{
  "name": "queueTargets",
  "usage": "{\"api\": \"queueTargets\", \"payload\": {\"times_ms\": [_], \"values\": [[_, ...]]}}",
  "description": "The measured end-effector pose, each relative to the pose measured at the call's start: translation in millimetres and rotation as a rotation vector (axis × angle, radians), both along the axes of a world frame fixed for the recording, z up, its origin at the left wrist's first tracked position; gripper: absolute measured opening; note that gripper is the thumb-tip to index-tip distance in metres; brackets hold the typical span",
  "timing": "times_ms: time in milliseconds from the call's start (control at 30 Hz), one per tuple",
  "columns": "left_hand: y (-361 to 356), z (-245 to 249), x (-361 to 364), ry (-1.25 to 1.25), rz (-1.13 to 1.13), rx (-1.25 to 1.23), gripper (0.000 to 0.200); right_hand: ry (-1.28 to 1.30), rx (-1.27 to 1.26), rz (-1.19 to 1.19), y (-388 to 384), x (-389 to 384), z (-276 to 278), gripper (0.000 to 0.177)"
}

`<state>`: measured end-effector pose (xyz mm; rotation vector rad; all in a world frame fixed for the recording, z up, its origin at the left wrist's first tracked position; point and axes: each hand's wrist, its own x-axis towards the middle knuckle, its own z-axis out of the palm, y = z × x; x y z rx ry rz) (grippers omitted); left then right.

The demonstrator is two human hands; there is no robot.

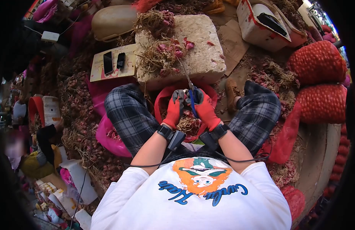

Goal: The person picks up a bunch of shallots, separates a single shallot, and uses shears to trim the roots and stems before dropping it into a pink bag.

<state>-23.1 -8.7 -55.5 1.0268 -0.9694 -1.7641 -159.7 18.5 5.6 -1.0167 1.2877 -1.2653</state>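
Both my hands wear red gloves with grey palms and are held close together between my knees. My right hand (pixel 205 109) is wrapped round the blue handles of a pair of scissors (pixel 192 100), whose long blades point away from me toward the foam block (pixel 202 46). Beside it, the fingers of my left hand (pixel 175 110) are closed; what they hold is too small to name. Beneath my hands is a red container (pixel 158 111) with dry stems and roots (pixel 188 123) in it. Bunches of shallots (pixel 162 53) with dried stalks lie on the block's left side.
Two phones lie on a printed board (pixel 96 71) left of the block. Loose shallots (pixel 76 96) cover the floor at left. Full red mesh sacks (pixel 317 63) are stacked at right, near a white foam box (pixel 261 36). Another person's dark sleeve (pixel 45 140) shows at far left.
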Motion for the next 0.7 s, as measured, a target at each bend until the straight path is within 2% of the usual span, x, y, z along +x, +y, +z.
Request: {"api": "queueTargets", "payload": {"times_ms": [67,167,267,367,467,500,633,700], "values": [[-3.4,-5.6,-1.4,-0.03,0.01,-0.007,0.023,-0.255,0.135,0.0,1.6,-6.3,5.6,0.037],[-0.7,-6.9,-5.3,0.037,-0.025,0.023,0.021,-0.139,0.046,-0.027,1.6,-7.9,5.1,0.037],[3.5,18.8,-5.1,-0.033,-0.06,-0.029,0.019,0.223,-0.041,-0.021,0.5,-4.6,2.0,0.037],[-0.9,7.1,-8.3,-0.104,0.085,0.046,0.017,0.293,-0.023,-0.117,4.5,-3.3,-13.4,0.038],[-9.5,29.2,-2.0,0.35,0.185,0.265,0.017,-0.004,0.131,-0.323,6.6,-20.0,-83.5,0.032],[-11.6,29.5,-1.5,0.301,0.181,0.225,0.022,-0.314,0.213,-0.287,7.6,-23.6,-65.3,0.029],[-5.9,27.2,-6.7,0.289,0.158,0.202,0.028,0.215,-0.009,-0.088,3.2,-15.2,-22.8,0.032],[-4.6,23.1,-6.1,0.278,0.101,0.197,0.028,0.067,0.004,-0.122,3.5,-7.5,-2.7,0.036]]}}
